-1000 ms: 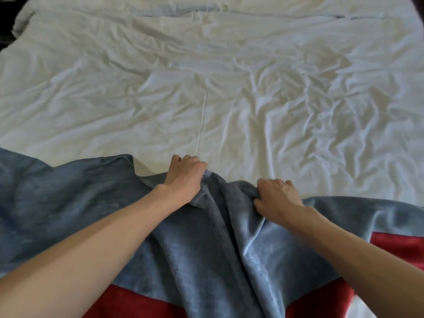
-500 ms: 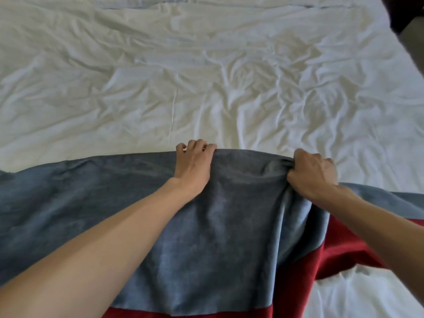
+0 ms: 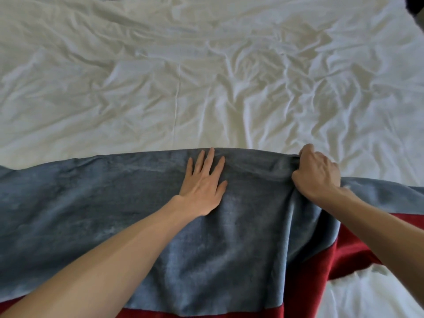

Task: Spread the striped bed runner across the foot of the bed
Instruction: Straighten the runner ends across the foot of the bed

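The striped bed runner [image 3: 96, 203], a wide blue-grey band with a dark red stripe below it, lies across the near part of the bed [image 3: 206, 76], which is covered by a wrinkled white sheet. My left hand [image 3: 203, 188] lies flat on the blue band near its far edge, fingers straight and spread. My right hand [image 3: 317, 174] grips the runner's far edge in a fist, bunching the cloth there. Right of that hand the runner sags and folds, showing red fabric and bare white sheet at the lower right.
The white sheet stretches far ahead and to both sides, creased all over, with a seam line [image 3: 176, 95] running away from me. A dark corner of the room [image 3: 415, 8] shows past the bed's top right edge.
My left hand has let go of the edge and flattened onto the blue band. My right hand has carried the edge further right, and the fold between the hands has smoothed out.
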A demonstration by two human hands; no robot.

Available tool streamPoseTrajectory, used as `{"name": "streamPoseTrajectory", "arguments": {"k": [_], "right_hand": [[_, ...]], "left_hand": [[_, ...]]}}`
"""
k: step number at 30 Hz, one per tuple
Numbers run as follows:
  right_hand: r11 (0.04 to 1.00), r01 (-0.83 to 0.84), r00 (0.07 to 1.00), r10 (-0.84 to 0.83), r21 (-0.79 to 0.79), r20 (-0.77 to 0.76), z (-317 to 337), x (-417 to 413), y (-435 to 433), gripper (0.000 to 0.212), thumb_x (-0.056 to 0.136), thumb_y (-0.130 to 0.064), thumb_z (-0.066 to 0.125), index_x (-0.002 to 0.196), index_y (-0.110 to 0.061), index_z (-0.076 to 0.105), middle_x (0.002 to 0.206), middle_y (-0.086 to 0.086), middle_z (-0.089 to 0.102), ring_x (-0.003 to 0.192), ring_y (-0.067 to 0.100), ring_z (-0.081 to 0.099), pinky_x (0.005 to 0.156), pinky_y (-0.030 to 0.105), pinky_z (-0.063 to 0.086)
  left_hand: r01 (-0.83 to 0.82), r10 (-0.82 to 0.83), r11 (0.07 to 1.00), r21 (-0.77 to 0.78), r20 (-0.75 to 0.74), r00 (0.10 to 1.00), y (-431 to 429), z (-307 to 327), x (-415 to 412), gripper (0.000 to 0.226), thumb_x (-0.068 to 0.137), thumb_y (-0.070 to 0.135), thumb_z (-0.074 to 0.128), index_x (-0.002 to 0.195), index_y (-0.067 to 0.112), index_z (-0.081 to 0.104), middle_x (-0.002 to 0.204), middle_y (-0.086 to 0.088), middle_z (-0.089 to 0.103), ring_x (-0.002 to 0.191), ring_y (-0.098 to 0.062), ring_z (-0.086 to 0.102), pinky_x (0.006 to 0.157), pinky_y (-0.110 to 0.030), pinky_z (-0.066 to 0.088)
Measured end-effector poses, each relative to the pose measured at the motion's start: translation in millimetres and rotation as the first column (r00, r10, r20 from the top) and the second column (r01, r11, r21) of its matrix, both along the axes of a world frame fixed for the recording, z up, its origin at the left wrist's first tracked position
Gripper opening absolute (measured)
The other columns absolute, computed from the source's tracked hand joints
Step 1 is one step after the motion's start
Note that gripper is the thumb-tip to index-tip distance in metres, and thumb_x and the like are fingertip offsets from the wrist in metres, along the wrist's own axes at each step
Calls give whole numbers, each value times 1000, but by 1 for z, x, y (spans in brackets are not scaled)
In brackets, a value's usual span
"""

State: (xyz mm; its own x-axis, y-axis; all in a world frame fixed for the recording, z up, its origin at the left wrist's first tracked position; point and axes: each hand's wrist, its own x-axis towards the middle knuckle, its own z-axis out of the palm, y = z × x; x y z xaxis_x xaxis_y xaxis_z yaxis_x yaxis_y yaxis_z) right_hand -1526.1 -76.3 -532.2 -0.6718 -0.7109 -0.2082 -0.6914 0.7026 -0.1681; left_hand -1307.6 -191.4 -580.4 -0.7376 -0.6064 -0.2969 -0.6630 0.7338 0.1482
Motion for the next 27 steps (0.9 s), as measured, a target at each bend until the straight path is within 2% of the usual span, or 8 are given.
{"name": "streamPoseTrajectory", "arguments": {"k": [4,7,10,18,20,22,25,27], "right_hand": [[999,-3,1000,3,51,0,5,7,0,29,74,-9,54,102,-7,45,102,16,50,94,36,49,82,42,34],[998,-35,999,36,-43,18,10,17,6,32,81,-22,52,109,-10,47,107,14,49,96,33,49,84,42,34],[994,-50,998,53,-100,26,16,23,18,41,88,-31,46,124,-12,43,117,15,51,103,33,51,90,43,37],[983,-122,992,117,-139,-45,29,15,85,37,93,-25,45,125,-8,49,120,17,54,109,34,50,96,45,37],[981,-140,987,129,-131,-94,30,8,106,34,90,-20,49,120,-5,52,118,18,54,107,35,50,93,45,39],[984,-156,982,146,-84,-117,27,0,129,32,85,-13,53,115,-4,55,112,17,55,100,35,51,88,44,41],[980,-197,974,193,-29,-115,20,-13,167,34,75,-7,60,108,-4,59,102,15,56,92,34,52,82,43,42],[968,-249,966,247,-18,-79,15,-23,192,38,67,-5,64,106,-6,63,97,13,58,88,35,55,77,43,44]], "left_hand": [[3,-3,1000,-14,-11,1000,1,0,5,63,97,48,23,150,22,-1,157,-8,-15,144,-30,-12,116,-51,-3],[1,-1,1000,-17,-14,1000,10,5,11,64,97,48,23,150,22,-1,157,-9,-15,144,-29,-14,116,-52,-3],[24,-24,1000,4,-84,996,26,14,10,64,96,47,28,150,20,5,158,-10,-11,144,-29,-10,116,-53,1],[159,-143,986,54,-235,962,88,42,-18,65,95,45,34,150,19,11,158,-10,-4,144,-27,-4,117,-50,5],[171,-152,984,49,-275,949,108,48,-27,63,94,42,38,148,17,17,157,-12,3,143,-27,3,116,-46,9],[156,-130,987,47,-352,927,132,54,-35,55,93,31,45,143,12,31,153,-14,19,139,-28,18,113,-43,19],[167,-120,984,54,-493,862,178,59,-51,42,85,16,55,125,6,53,134,-16,45,120,-31,45,98,-45,37],[206,-154,978,41,-527,836,209,59,-65,38,82,12,57,119,5,57,125,-14,51,108,-30,51,90,-42,42]]}}
